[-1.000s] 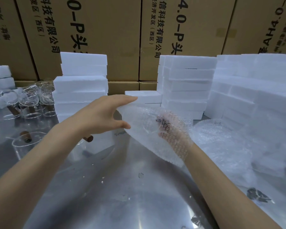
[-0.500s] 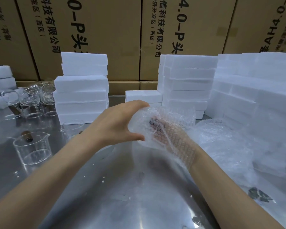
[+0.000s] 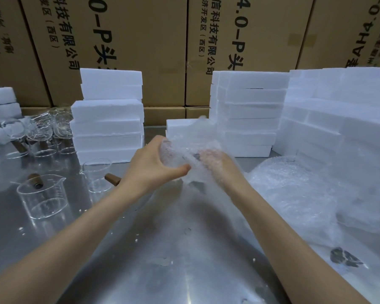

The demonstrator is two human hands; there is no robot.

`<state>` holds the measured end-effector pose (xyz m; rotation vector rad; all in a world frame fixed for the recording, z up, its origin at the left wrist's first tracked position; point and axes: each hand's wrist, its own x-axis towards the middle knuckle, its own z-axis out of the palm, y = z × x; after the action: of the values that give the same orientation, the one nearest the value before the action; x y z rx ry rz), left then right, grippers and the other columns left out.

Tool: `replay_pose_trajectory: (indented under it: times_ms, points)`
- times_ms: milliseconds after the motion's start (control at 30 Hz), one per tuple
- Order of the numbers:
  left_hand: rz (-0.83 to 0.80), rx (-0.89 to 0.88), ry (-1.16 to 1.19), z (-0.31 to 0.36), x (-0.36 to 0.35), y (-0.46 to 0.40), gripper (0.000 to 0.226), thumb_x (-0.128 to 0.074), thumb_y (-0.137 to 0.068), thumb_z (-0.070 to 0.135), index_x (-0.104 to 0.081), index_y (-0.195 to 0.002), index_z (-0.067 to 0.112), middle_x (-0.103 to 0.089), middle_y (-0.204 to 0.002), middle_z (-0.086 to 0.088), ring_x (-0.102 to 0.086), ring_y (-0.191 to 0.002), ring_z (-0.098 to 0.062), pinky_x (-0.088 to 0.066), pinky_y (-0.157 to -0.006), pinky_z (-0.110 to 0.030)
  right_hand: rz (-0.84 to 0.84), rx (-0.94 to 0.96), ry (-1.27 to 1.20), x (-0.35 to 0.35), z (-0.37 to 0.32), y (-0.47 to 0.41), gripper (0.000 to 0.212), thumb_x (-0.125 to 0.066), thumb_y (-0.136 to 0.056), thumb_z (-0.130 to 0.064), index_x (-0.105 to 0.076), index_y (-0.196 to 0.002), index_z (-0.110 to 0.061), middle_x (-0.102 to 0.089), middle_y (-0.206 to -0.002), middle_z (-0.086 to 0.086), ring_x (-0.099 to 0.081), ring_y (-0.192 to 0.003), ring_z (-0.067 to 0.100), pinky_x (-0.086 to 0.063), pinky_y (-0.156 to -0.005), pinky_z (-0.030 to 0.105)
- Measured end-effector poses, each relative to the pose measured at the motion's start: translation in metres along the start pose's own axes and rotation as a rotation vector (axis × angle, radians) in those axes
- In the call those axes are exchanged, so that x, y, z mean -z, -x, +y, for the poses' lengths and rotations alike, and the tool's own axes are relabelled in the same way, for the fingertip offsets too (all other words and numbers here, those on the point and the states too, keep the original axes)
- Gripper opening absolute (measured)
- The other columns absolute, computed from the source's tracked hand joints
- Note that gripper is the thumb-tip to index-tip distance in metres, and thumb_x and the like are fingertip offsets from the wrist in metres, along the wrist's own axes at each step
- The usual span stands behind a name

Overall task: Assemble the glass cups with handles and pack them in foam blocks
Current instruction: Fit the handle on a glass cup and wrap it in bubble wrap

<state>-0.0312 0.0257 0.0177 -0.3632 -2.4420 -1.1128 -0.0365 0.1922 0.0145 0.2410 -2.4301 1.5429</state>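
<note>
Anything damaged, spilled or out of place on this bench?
Nothing looks broken. Small white crumbs speckle the steel table, and a crumpled dark scrap lies at its right edge. Both hands wrap bubble wrap normally.

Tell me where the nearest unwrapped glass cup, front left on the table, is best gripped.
Probably by the brown handle, coming from the far left. The glass cup stands upright, spout turned right, and the handle juts from its far-left rim, clear of the other cup. A grip round the clear wall also looks possible.
</note>
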Motion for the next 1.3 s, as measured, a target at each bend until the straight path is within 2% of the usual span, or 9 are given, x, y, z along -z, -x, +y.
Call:
replay_pose_trajectory:
  times_ms: [167, 267, 467, 600, 667, 767, 900, 1067, 1300]
  points:
    - [-0.117, 0.268, 0.547, -0.002, -0.008, 0.001, 0.027, -0.077, -0.077, 0.028, -0.065, -0.1, 0.025, -0.073, -0.086, 0.01, -0.069, -0.076, -0.001, -0.046, -0.051, -0.008, 0.239, 0.45, 0.128, 0.0, -0.006, 0.016, 0.033, -0.039, -0.096, -0.032, -0.066, -0.08, -0.021, -0.061, -0.071, -0.014, -0.057, -0.07, 0.002, -0.042, -0.062, 0.017]
    - [-0.147, 0.435, 0.788, -0.004, -0.012, 0.0, 0.035, -0.072, -0.081, 0.03, -0.066, -0.114, 0.019, -0.075, -0.096, 0.002, -0.071, -0.089, -0.014, -0.055, -0.065, -0.021, 0.379, 0.644, 0.192, 0.0, -0.01, 0.021, 0.027, -0.041, -0.093, -0.028, -0.066, -0.091, -0.017, -0.066, -0.084, -0.011, -0.059, -0.079, 0.004, -0.046, -0.069, 0.019]
    - [-0.198, 0.612, 1.171, -0.025, -0.013, -0.001, 0.063, -0.073, -0.074, 0.038, -0.055, -0.132, 0.022, -0.067, -0.122, -0.004, -0.064, -0.111, -0.023, -0.05, -0.088, -0.033, 0.496, 0.438, 0.075, 0.004, -0.003, 0.013, 0.048, -0.056, -0.086, -0.042, -0.044, -0.127, -0.02, -0.043, -0.119, -0.017, -0.04, -0.113, 0.004, -0.032, -0.09, 0.01]
    - [-0.458, 0.429, 1.046, -0.023, -0.015, 0.004, 0.065, -0.07, -0.078, 0.033, -0.05, -0.137, 0.014, -0.065, -0.123, -0.006, -0.066, -0.106, -0.021, -0.036, -0.111, -0.045, 0.235, 0.006, -0.025, 0.003, 0.009, 0.003, 0.065, -0.058, -0.084, -0.054, -0.04, -0.134, -0.017, -0.045, -0.131, -0.004, -0.039, -0.125, 0.017, -0.035, -0.103, 0.033]
    - [-0.531, 0.3, 1.011, -0.019, -0.019, 0.007, 0.057, -0.066, -0.082, 0.018, -0.05, -0.136, 0.006, -0.06, -0.13, -0.015, -0.059, -0.118, -0.03, -0.037, -0.11, -0.048, 0.176, -0.065, -0.066, 0.004, 0.011, 0.001, 0.045, -0.056, -0.086, -0.05, -0.055, -0.105, -0.01, -0.056, -0.108, 0.003, -0.049, -0.107, 0.022, -0.043, -0.09, 0.033]
    - [-0.543, 0.224, 0.907, -0.017, -0.022, 0.012, 0.057, -0.069, -0.076, 0.008, -0.053, -0.131, 0.007, -0.063, -0.126, -0.015, -0.06, -0.118, -0.031, -0.044, -0.105, -0.043, 0.158, -0.081, -0.253, 0.008, 0.008, 0.004, 0.032, -0.058, -0.09, -0.035, -0.058, -0.089, -0.003, -0.059, -0.088, 0.009, -0.057, -0.081, 0.024, -0.048, -0.066, 0.028]
    - [-0.529, 0.16, 0.696, -0.016, -0.025, 0.016, 0.054, -0.077, -0.075, 0.002, -0.056, -0.123, 0.018, -0.07, -0.116, -0.002, -0.066, -0.108, -0.018, -0.053, -0.089, -0.024, 0.193, 0.004, -0.318, 0.012, 0.002, 0.006, 0.015, -0.062, -0.089, -0.029, -0.067, -0.092, -0.015, -0.064, -0.096, 0.001, -0.059, -0.089, 0.013, -0.045, -0.075, 0.022]
    - [-0.515, 0.114, 0.562, -0.015, -0.025, 0.017, 0.057, -0.082, -0.065, 0.016, -0.059, -0.117, 0.023, -0.071, -0.113, 0.004, -0.066, -0.106, -0.012, -0.05, -0.094, -0.025, 0.102, -0.004, -0.504, 0.01, -0.001, 0.007, 0.02, -0.059, -0.09, -0.022, -0.061, -0.082, -0.004, -0.056, -0.08, 0.009, -0.055, -0.079, 0.023, -0.048, -0.079, 0.043]
    - [-0.48, 0.055, 0.479, -0.017, -0.032, 0.016, 0.065, -0.083, -0.061, 0.026, -0.057, -0.121, 0.023, -0.07, -0.114, 0.006, -0.065, -0.106, -0.008, -0.049, -0.096, -0.027, -0.036, -0.02, -0.628, 0.006, 0.002, 0.007, 0.023, -0.054, -0.091, -0.009, -0.058, -0.07, -0.018, -0.063, -0.062, -0.008, -0.06, -0.058, 0.005, -0.048, -0.055, 0.019]
